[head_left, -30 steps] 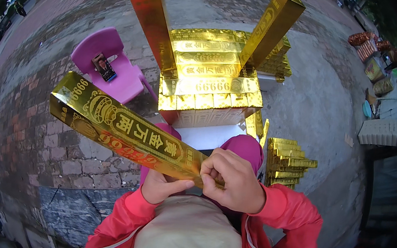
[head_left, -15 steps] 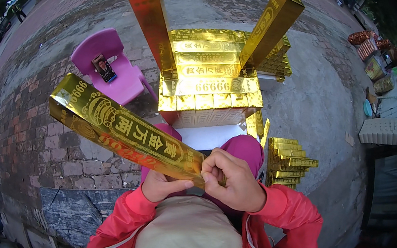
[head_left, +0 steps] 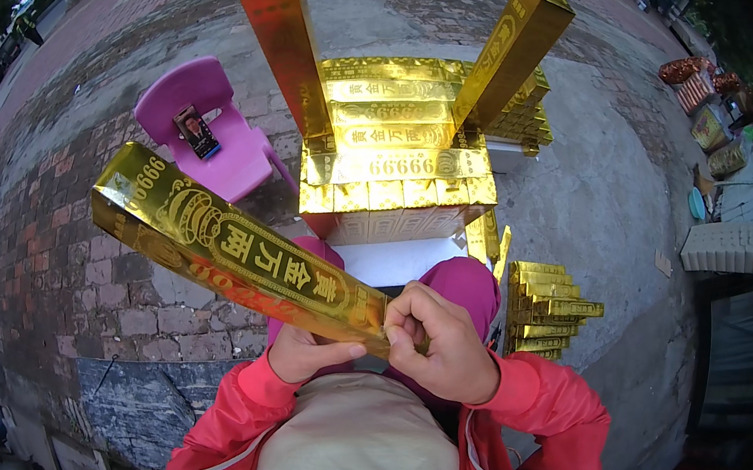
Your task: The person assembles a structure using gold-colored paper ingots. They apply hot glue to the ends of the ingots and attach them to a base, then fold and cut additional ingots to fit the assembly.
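A long gold cardboard box (head_left: pixel 242 246) with printed decoration lies slantwise across my lap, its far end raised to the left. My left hand (head_left: pixel 308 354) is closed round its near end from below, thumb along the side. At that same end, my right hand (head_left: pixel 443 344) pinches the box's edge with curled fingers; the fingertips partly hide the flap. Past my knees, a stack of similar gold boxes (head_left: pixel 400 167) rests on a white surface (head_left: pixel 402 259). Two more stand upright on it: a left box (head_left: pixel 285 47) and a right box (head_left: pixel 514 53).
A pink chair (head_left: pixel 239 160) to the left carries a phone (head_left: pixel 197 132). Flattened gold pieces (head_left: pixel 543 309) are piled on the ground by my right knee. Farther right are filled bags (head_left: pixel 709 131) and a pale stack of trays (head_left: pixel 726 251).
The long box has rolled and dipped very slightly in my hands. Both hands keep their hold at its near end, and the right has barely shifted left.
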`<state>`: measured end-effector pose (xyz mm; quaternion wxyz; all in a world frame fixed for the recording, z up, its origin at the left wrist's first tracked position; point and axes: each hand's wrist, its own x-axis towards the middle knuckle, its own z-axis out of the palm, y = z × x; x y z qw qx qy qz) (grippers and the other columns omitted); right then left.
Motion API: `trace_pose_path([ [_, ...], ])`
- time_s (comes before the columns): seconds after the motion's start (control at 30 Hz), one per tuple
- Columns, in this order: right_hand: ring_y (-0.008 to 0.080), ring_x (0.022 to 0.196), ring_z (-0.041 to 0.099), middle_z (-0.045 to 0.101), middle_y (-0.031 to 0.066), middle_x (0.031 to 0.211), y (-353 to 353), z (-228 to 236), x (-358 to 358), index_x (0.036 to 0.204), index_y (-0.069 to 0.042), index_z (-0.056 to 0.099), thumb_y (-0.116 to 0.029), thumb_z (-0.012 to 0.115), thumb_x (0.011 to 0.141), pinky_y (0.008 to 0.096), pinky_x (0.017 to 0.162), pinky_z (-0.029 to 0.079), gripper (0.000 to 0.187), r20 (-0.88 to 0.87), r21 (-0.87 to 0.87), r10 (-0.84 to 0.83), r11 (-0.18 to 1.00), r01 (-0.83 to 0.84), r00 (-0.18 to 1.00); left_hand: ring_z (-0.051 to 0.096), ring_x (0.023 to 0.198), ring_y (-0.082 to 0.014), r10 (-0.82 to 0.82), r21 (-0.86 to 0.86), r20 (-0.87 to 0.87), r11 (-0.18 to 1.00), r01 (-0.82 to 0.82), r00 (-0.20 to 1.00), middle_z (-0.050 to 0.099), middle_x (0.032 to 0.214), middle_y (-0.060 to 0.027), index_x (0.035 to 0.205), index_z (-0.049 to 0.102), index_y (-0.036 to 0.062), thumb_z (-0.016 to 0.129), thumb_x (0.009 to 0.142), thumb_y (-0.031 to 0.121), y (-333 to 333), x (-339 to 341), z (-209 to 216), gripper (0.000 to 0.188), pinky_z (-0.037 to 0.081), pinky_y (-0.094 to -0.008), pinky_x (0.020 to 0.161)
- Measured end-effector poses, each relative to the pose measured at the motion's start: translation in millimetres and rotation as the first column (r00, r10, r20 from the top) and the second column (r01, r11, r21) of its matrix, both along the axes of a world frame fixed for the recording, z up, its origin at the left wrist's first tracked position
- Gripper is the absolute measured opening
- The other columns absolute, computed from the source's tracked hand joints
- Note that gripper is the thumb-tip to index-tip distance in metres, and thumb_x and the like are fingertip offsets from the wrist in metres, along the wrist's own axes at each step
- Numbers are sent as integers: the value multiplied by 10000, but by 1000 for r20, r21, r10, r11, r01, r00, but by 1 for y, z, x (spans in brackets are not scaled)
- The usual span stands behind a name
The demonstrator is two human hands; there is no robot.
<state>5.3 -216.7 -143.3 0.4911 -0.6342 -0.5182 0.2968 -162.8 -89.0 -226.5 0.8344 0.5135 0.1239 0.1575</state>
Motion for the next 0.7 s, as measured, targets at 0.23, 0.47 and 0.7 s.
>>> trace_pose_path([
  [0.23, 85, 663, 524, 519, 18, 809, -2, 0, 14, 909, -18, 516, -22, 581, 897, 256, 590, 452, 67, -109, 5, -142, 990, 143, 984, 614, 1121, -254, 12, 56, 49, 998, -15, 999, 611, 1200, -97, 1229, 569, -12, 788, 751, 22, 2, 1, 3, 527, 472, -400, 1006],
  [0.47, 72, 731, 583, 591, 58, 910, -4, 5, 38, 1048, -29, 472, -61, 516, 993, 221, 614, 495, 78, -519, 67, -91, 987, 146, 850, 580, 1192, -320, 51, -87, 108, 995, -42, 993, 588, 1245, -139, 1291, 506, -36, 798, 726, 48, 2, -1, -9, 641, 421, -479, 1079],
  [0.7, 112, 836, 610, 639, 106, 965, -11, -4, 54, 1027, -1, 522, 17, 499, 961, 257, 782, 507, 73, -419, 98, -101, 983, 155, 902, 603, 1130, -218, 171, -241, 146, 961, -133, 974, 616, 1245, -94, 1297, 536, -2, 791, 733, 7, 16, -23, -18, 620, 459, -360, 997],
])
